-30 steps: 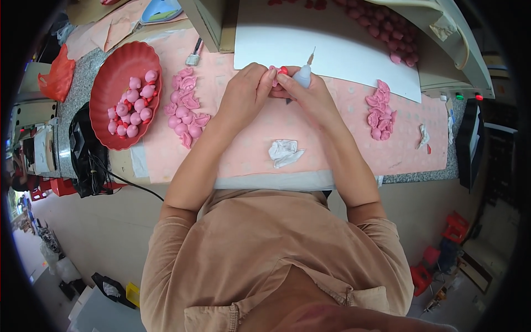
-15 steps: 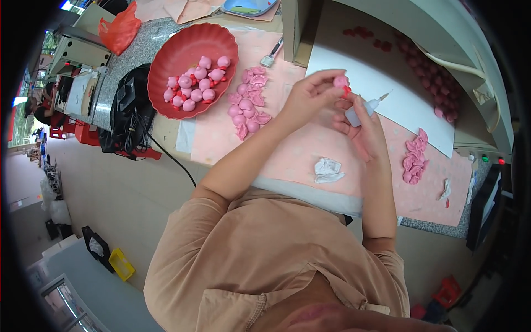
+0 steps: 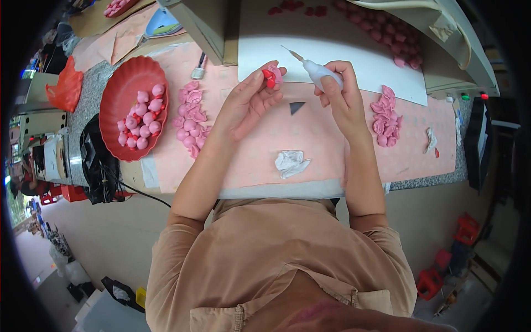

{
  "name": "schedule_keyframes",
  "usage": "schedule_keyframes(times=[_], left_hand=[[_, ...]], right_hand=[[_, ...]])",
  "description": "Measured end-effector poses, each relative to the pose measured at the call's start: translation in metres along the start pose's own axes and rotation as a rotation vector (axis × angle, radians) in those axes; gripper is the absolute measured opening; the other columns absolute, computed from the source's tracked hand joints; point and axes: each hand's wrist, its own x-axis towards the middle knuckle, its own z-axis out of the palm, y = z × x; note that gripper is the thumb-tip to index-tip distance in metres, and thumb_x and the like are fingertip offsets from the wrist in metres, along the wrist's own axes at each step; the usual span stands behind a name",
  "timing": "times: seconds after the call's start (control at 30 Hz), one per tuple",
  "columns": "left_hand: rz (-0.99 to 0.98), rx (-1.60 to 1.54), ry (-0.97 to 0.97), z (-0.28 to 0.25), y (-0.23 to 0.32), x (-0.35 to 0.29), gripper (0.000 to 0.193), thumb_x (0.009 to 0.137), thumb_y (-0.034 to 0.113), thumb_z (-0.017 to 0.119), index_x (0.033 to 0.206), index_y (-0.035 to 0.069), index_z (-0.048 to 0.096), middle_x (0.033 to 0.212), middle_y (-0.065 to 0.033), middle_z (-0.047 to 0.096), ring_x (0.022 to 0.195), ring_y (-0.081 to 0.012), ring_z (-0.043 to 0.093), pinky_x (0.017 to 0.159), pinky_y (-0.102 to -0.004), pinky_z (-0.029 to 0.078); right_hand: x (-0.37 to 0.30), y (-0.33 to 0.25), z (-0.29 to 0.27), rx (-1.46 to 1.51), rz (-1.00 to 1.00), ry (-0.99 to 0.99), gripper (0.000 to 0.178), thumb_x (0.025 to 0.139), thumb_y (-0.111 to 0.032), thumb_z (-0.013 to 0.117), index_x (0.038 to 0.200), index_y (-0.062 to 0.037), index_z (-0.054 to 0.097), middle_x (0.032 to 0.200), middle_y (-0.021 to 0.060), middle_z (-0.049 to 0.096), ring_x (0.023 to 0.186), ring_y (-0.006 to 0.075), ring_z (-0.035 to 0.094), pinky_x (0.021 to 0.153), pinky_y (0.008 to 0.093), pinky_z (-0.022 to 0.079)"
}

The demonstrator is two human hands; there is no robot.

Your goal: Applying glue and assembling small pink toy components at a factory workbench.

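Note:
Between the fingertips of my left hand [image 3: 248,105] is a small pink and red figurine piece [image 3: 271,77]. My right hand [image 3: 344,102] is wrapped round a small whitish squeeze bottle [image 3: 321,74], whose thin needle tip points up and to the left. The tip stands apart from the piece. Beside my left forearm lies a row of pink ruffled and round parts [image 3: 192,117]. Another cluster of pink ruffled parts [image 3: 386,116] lies right of my right hand. A dark grey triangle [image 3: 297,107] and a crumpled white tissue [image 3: 291,163] lie on the pink cloth between my forearms.
A red scalloped bowl [image 3: 110,114] of pink and red pieces stands at the left. Beyond my hands, white paper [image 3: 265,44] runs under a pale cabinet-like housing [image 3: 202,27], with red and pink parts [image 3: 379,30] on it. A black bag [image 3: 97,160] hangs near the left edge.
My hands have moved apart: the left one turned palm up with the piece, the right one raised the bottle, its needle now pointing left. The view has shifted, and the grey triangle has come into sight.

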Motion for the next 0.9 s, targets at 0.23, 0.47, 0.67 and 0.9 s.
schedule_keyframes(times=[0.23,0.47,0.67,0.9], left_hand=[[-0.154,-0.121,0.048,0.001,-0.009,0.001,0.038,0.100,0.032,0.047,0.121,0.000,0.052,0.116,-0.0162,0.061,0.092,-0.0160,0.061,0.086,-0.0333,0.053],[-0.178,-0.077,0.004,-0.006,-0.017,0.003,0.039,0.100,0.034,0.046,0.117,-0.001,0.054,0.112,-0.0146,0.062,0.093,-0.0165,0.061,0.086,-0.0343,0.053],[-0.189,-0.070,0.010,-0.006,-0.018,0.002,0.040,0.100,0.034,0.044,0.117,-0.001,0.054,0.110,-0.0140,0.063,0.093,-0.0162,0.061,0.087,-0.0350,0.053],[-0.208,-0.079,-0.023,-0.004,-0.017,0.001,0.040,0.101,0.033,0.042,0.118,-0.002,0.054,0.110,-0.0144,0.062,0.093,-0.0168,0.062,0.090,-0.0369,0.053]], right_hand=[[0.002,0.013,0.000,0.004,-0.292,0.250,0.024,0.088,-0.020,0.069,0.096,-0.0040,0.054,0.084,0.0024,0.060,0.075,0.0087,0.055,0.067,0.0213,0.044],[0.001,0.011,0.007,-0.248,-0.389,0.278,0.027,0.084,-0.024,0.073,0.090,-0.0037,0.056,0.078,0.0031,0.063,0.066,0.0092,0.056,0.060,0.0231,0.045],[0.002,0.011,0.010,-0.331,-0.441,0.245,0.028,0.084,-0.026,0.073,0.090,-0.0041,0.057,0.077,0.0040,0.064,0.065,0.0105,0.056,0.059,0.0235,0.045],[0.002,0.010,0.011,-0.347,-0.447,0.251,0.030,0.083,-0.028,0.073,0.088,-0.0042,0.057,0.076,0.0040,0.063,0.064,0.0112,0.056,0.058,0.0241,0.045]])
